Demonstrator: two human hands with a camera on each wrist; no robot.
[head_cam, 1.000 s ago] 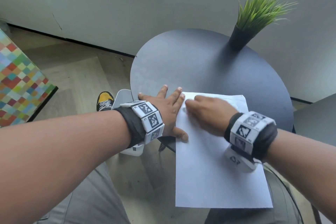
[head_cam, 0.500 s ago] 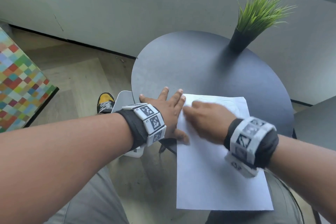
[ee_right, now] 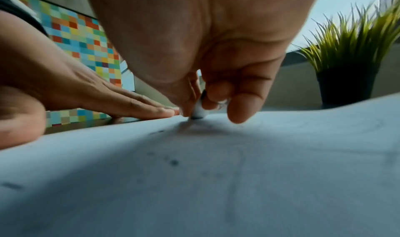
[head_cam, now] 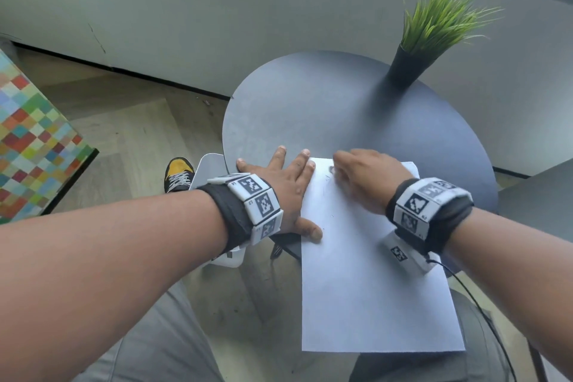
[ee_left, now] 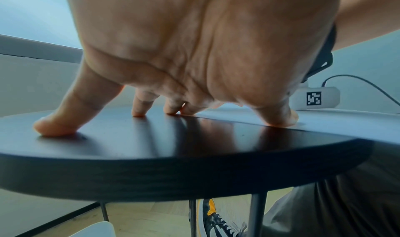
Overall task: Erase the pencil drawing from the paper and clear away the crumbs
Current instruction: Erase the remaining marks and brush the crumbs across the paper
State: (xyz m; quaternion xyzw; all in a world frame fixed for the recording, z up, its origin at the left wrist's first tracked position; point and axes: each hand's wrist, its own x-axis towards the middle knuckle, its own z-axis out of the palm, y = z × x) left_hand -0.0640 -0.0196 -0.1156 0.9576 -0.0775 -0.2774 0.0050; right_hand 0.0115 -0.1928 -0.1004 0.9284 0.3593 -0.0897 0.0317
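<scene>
On round table (head_cam: 356, 108), both my forearms reached forward. Left hand (head_cam: 288, 186) lay flat, fingers spread, thumb pinning left edge of paper (head_cam: 372, 288). Right hand (head_cam: 369, 180) pinched small white eraser (ee_right: 199, 111), tip on paper's top left. Only right wrist view showed eraser and dark crumbs (ee_right: 173, 162).

At the centre of the frame the right hand (ee_right: 205, 56) pinches a small white eraser (ee_right: 198, 111), its tip pressed on the paper (ee_right: 216, 180) that fills the lower half. Dark crumbs (ee_right: 173, 162) dot the sheet. At left the left hand (ee_right: 103, 93) lies flat on its edge. A potted plant (ee_right: 348, 66) stands at upper right.
</scene>
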